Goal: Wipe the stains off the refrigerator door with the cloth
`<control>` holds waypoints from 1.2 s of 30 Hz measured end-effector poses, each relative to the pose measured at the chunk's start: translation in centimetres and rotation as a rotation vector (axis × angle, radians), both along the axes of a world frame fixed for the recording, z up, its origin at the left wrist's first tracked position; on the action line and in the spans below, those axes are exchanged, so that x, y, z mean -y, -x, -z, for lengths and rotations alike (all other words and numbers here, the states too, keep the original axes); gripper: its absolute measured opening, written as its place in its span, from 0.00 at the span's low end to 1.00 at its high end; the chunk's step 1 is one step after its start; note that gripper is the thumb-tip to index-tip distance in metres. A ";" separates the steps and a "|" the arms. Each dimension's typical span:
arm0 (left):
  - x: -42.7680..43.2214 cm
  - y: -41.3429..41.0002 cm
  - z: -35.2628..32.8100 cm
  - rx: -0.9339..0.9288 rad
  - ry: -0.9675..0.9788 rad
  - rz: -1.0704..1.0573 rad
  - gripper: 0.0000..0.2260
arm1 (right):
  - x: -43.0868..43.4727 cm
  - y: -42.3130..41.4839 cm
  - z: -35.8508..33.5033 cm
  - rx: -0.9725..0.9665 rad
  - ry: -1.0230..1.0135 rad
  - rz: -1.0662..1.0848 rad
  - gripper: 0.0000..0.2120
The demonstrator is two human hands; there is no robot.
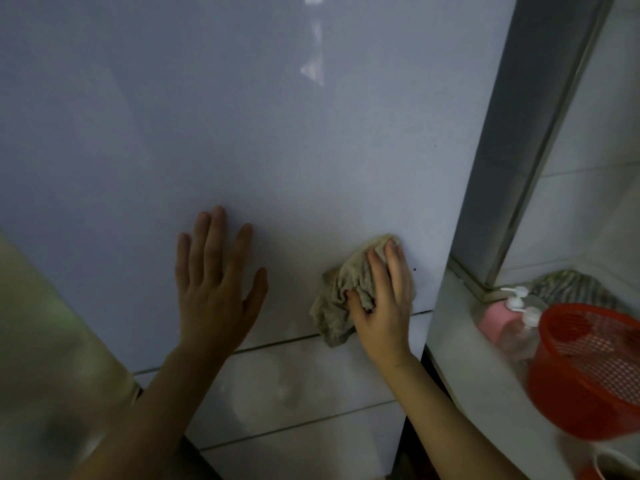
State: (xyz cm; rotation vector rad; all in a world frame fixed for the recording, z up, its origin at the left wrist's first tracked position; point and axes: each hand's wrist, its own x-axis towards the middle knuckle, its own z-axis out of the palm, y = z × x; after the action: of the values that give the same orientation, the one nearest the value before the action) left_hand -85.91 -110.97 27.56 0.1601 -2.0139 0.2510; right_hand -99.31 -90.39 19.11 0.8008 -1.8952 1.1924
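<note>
The pale grey refrigerator door [242, 133] fills most of the view. My right hand [384, 303] presses a crumpled beige cloth [341, 299] against the door near its lower right corner, just above a horizontal seam. My left hand [214, 285] lies flat on the door to the left of the cloth, fingers spread, holding nothing. A small dark speck [414, 270] sits on the door just right of my right hand.
Below the seam are lower door panels [311, 386]. To the right stands a white counter [460, 358] with a red plastic basket [588, 368], a pink pump bottle [498, 317], a clear pump bottle [523, 337] and a striped rag [571, 285]. A tiled wall [595, 150] rises behind.
</note>
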 end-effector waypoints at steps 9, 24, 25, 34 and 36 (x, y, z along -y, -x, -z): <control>-0.9 0.8 2.2 0.008 -0.042 0.052 0.25 | 0.3 0.1 1.4 0.029 -0.052 0.015 0.31; -4.7 1.6 7.6 0.036 -0.156 0.033 0.24 | -7.1 5.3 6.5 -0.011 -0.061 0.035 0.30; -5.3 1.7 8.2 0.034 -0.177 0.019 0.24 | -7.3 5.3 6.9 0.028 -0.017 0.023 0.30; -5.9 2.7 10.3 0.049 -0.130 -0.041 0.24 | -6.2 5.2 10.2 0.037 0.094 0.001 0.27; -5.6 2.7 10.3 0.038 -0.105 -0.052 0.23 | -6.3 5.5 10.4 0.009 0.085 -0.014 0.27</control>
State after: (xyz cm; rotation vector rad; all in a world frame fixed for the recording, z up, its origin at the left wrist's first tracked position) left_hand -88.66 -105.42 17.24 0.2758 -2.0633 0.1818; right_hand -104.79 -84.08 8.72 0.7646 -1.8356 1.2781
